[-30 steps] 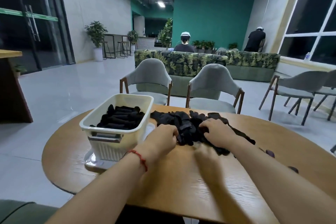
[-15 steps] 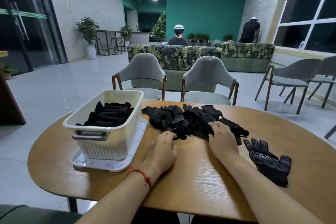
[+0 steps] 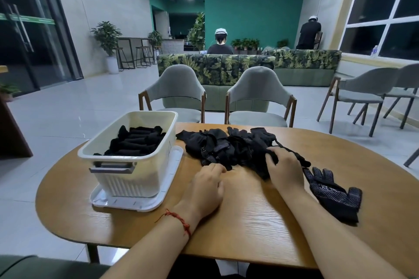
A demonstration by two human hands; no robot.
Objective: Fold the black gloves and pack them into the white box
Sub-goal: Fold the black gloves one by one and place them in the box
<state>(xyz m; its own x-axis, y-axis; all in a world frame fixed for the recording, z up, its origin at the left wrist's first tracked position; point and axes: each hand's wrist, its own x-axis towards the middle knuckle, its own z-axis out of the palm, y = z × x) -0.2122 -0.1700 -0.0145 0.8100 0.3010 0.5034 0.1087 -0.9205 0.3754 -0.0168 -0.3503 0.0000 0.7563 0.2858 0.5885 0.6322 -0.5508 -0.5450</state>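
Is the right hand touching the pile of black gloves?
Touching. In the head view the right hand grips black fabric at the near edge of the pile of black gloves.

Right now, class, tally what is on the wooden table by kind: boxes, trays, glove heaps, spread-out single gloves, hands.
White box: 1
White tray: 1
Glove heap: 1
Spread-out dotted glove: 1
Hands: 2, left hand and right hand
Total: 6

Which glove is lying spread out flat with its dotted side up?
The single glove right of the right hand: flat, dotted side up. The others are bunched in the heap or folded in the white box.
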